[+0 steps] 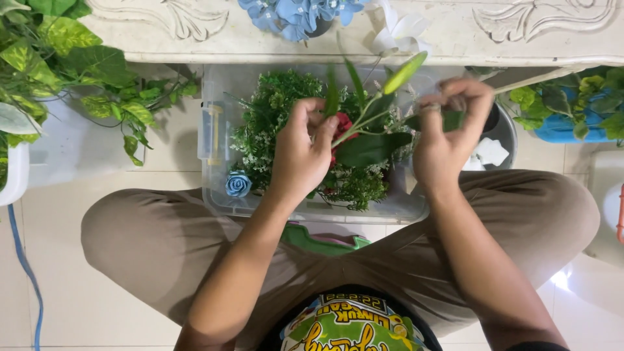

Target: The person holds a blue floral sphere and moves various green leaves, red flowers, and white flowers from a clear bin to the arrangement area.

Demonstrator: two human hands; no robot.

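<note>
Pale glossy tiled floor (78,305) w/ light glare at right, white carved ornate furniture edge (455,29) along top, leafy green potted plants (58,58) at left & right corners

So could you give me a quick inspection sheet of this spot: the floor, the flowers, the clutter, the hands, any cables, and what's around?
Surface: pale tiled floor; the person sits cross-legged on it.
Job's things: clear plastic bin of artificial greenery, with a blue rose; flower stem with a red bloom, leaves and a green bud.
Clutter: green item below the bin; grey pot to the right.
Hands: left hand grips the stem at the bloom; right hand pinches a leaf.
Cables: blue cord at left.
Surroundings: white carved furniture, blue flowers, leafy plants on both sides.
</note>
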